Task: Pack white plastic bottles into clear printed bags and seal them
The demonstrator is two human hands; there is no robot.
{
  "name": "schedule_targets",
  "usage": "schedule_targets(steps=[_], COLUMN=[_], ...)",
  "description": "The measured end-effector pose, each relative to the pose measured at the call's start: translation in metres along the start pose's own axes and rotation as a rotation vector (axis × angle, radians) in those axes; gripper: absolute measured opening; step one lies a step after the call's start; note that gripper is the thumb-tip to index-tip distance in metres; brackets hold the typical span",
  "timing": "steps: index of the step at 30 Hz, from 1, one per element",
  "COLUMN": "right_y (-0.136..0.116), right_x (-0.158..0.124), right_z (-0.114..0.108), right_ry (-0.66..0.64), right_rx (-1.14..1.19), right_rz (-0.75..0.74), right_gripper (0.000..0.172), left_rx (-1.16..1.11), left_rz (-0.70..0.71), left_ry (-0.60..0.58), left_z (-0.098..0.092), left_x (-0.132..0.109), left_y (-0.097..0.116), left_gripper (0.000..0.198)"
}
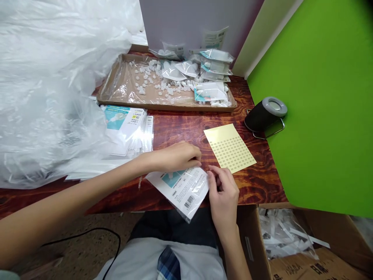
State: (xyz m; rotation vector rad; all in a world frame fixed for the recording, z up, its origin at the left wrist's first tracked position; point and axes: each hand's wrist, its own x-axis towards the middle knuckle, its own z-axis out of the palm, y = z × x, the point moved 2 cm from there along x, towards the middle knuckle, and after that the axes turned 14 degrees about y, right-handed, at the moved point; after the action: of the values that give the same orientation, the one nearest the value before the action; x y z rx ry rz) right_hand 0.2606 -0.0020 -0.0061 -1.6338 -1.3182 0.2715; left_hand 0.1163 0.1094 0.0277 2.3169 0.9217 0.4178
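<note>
A clear plastic packet (189,190) with a printed card, text and a barcode inside lies tilted over the table's front edge. My left hand (180,156) reaches across its upper edge, fingers curled down and closed on the packet near the top corner. At the packet's right corner, my right hand (223,190) pinches the plastic between thumb and fingers. Just beyond my right hand is a yellow sheet of small printed stickers (230,149), lying flat on the table. My left fingertips are partly hidden from view.
Behind stands a shallow cardboard tray (125,102) with small white plastic pieces (148,74) and filled packets (211,91). Printed card packets (122,124) are stacked at left beside large plastic wrapping (52,85). A black speaker (259,116) stands by the green panel (320,116); a cardboard box (335,233) sits below.
</note>
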Motion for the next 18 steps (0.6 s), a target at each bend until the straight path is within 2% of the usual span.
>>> schedule_targets(steps=[3,5,6,8,10,13,18], right_y=[-0.001,-0.003,-0.004,-0.004,-0.002,0.002,0.001], right_x=[-0.006,-0.015,-0.021,-0.032,-0.041,-0.049,-0.057], right_z=[-0.005,-0.012,-0.016,-0.023,-0.028,-0.03,-0.031], right_ry=[0.099,0.13,0.116,0.045,-0.035,-0.129,-0.16], right_rx=[-0.007,-0.014,-0.02,-0.051,-0.089,-0.119,-0.094], right_rz=[-0.059,-0.187,-0.27,-0.422,-0.497,-0.502,-0.509], right_gripper=[0.044,0.058,0.06,0.057,0.052,0.051,0.049], left_rx=[0.005,0.001,-0.005,-0.022,-0.032,-0.037,-0.047], left_rz=[-0.029,-0.03,-0.023,0.003,0.023,0.025,0.016], left_ry=[0.049,0.073,0.078,0.083,0.09,0.107,0.123], left_z=[0.002,0.004,0.005,0.006,0.008,0.01,0.012], left_x=[-0.002,-0.003,-0.003,-0.004,-0.005,-0.006,-0.006], left_y=[-0.002,-0.003,-0.003,-0.003,-0.004,-0.005,-0.007], left_gripper=[0.024,0.024,0.024,0.024,0.025,0.024,0.024])
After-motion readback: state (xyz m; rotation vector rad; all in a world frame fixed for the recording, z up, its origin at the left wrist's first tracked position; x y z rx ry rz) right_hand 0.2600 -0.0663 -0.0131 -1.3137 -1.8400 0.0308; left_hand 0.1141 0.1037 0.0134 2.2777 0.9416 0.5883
